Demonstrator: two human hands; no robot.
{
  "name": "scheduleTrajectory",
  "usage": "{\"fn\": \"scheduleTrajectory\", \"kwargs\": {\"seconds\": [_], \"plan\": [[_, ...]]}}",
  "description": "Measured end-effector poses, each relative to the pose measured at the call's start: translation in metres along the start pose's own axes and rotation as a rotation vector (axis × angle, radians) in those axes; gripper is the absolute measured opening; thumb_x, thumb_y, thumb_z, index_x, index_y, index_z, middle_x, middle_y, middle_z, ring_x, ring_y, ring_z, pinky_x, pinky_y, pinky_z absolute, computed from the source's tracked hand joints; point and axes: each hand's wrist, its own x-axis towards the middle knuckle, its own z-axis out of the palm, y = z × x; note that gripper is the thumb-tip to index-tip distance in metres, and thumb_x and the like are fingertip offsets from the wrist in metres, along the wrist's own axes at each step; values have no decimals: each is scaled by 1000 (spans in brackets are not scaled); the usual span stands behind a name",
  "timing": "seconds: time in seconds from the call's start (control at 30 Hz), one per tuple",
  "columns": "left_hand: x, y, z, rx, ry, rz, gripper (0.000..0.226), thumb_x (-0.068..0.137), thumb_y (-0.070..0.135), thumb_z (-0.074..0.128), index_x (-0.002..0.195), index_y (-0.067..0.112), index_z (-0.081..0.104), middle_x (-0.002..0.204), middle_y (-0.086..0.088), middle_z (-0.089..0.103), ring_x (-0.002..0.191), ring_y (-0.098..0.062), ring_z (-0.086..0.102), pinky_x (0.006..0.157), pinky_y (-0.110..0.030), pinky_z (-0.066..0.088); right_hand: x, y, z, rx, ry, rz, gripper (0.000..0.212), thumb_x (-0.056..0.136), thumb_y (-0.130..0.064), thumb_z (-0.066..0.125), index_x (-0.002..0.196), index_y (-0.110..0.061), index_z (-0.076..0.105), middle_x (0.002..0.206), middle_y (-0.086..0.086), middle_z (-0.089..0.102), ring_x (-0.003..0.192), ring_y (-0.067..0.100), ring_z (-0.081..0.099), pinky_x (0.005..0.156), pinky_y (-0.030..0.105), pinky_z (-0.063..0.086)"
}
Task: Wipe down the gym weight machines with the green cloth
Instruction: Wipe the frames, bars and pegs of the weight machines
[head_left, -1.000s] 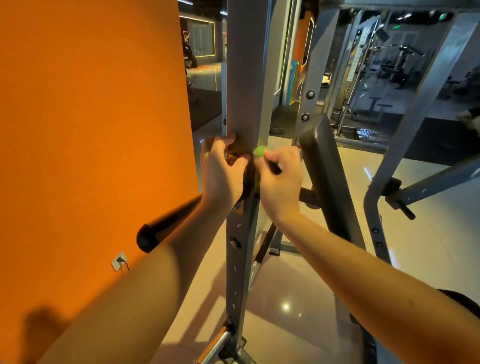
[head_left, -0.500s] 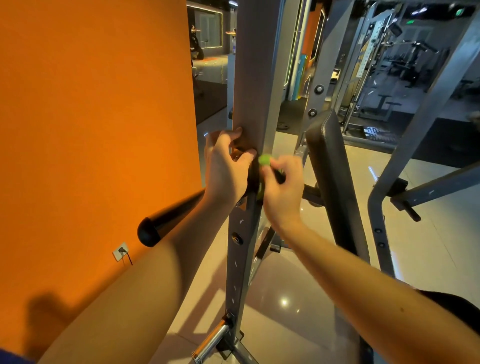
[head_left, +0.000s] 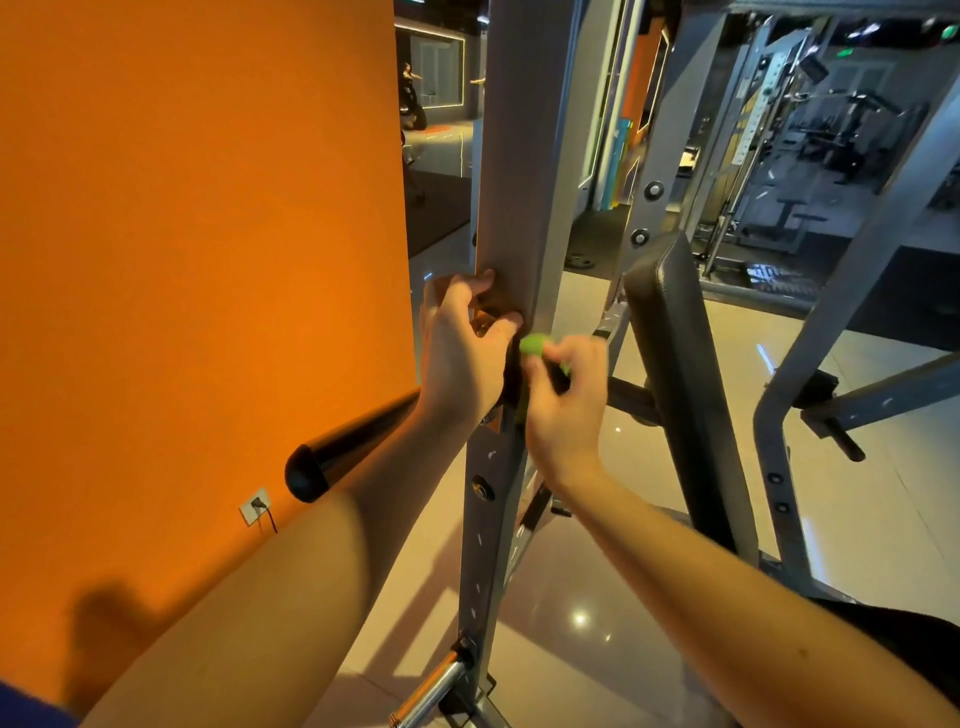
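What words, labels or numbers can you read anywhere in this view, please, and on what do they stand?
None can be read.
White placard on the far machine: print too blurred.
Green ceiling sign: too small to read.
Pale marking on the far floor: blurred.

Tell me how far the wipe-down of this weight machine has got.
Done: cannot tell; no surface shows a wiped mark. In hand: the right hand presses the bunched green cloth against the grey upright at mid height, while the left hand grips the same upright beside it. Left: likely the upright's lower length, the black back pad, the black handle and the far grey frame.
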Motion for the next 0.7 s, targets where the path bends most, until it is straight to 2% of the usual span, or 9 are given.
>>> {"fn": "scheduleTrajectory", "kwargs": {"seconds": [0.1, 0.17, 0.2, 0.27, 0.37, 0.4, 0.47, 0.53, 0.7], "plan": [[-2, 3, -1, 2, -8, -8, 45, 93, 21, 73, 134, 15, 56, 121, 4, 60, 107, -4, 57, 85, -12, 49, -39, 28, -4, -32, -100, 243, 29, 94, -10, 70, 90, -33, 53, 104, -5, 52, 101, 18, 60, 81, 22, 59], [-2, 3, -2, -8, -12, -13, 45, 92, 20, 74, 133, 15, 56, 119, 6, 59, 98, 1, 58, 79, -5, 47, -31, 25, -8, -56, -122, 278, 25, 93, -12, 72, 88, -31, 57, 100, -7, 54, 98, 14, 61, 82, 25, 60], [-2, 3, -3, -13, -15, -12, 44, 92, 19, 74, 133, 14, 57, 117, 7, 59, 94, 4, 58, 79, -3, 48, -19, 17, -12, -60, -116, 229, 20, 93, -13, 73, 88, -27, 60, 99, -7, 55, 96, 11, 60, 83, 27, 59], [-3, 2, -4, -1, -15, -11, 43, 93, 17, 74, 132, 13, 57, 116, 6, 58, 92, 7, 58, 82, -4, 50, 17, -12, -14, -40, -64, 60, 11, 93, -15, 73, 89, -19, 64, 98, -3, 57, 95, 9, 58, 84, 20, 54], [-3, -1, -4, 26, -36, -4, 41, 93, 1, 67, 132, 7, 57, 118, 4, 55, 92, 20, 54, 76, 1, 44, 59, -49, -12, 61, 65, -102, 9, 93, -15, 73, 93, -16, 65, 99, 0, 60, 95, 11, 58, 83, 13, 47], [-3, -2, -4, 24, -38, -4, 41, 93, -2, 66, 132, 5, 57, 117, 4, 54, 92, 20, 54, 76, 1, 44, 61, -50, -8, 79, 89, -136, 10, 93, -13, 73, 96, -16, 64, 101, 2, 60, 96, 12, 58, 83, 13, 48], [-1, -4, -3, 9, -32, -4, 40, 93, 7, 71, 131, 8, 58, 116, 5, 58, 94, 7, 59, 82, -7, 51, 44, -31, -3, 76, 74, -140, 17, 94, -10, 71, 99, -22, 61, 104, 6, 57, 99, 16, 57, 85, 18, 49], [1, -7, -2, -1, -27, -8, 43, 91, 20, 76, 130, 15, 59, 116, 2, 62, 101, -5, 63, 90, -21, 56, 6, 0, 2, 61, 16, -26, 26, 96, -10, 67, 98, -32, 54, 106, 4, 53, 101, 19, 56, 87, 25, 51], [0, -12, 1, -8, -23, -31, 47, 89, 27, 77, 132, 21, 59, 124, 0, 61, 111, -11, 61, 97, -32, 56, -72, 53, -1, -32, -131, 350, 26, 98, -6, 63, 95, -29, 51, 99, -9, 50, 92, 4, 55, 75, 12, 49]]}}
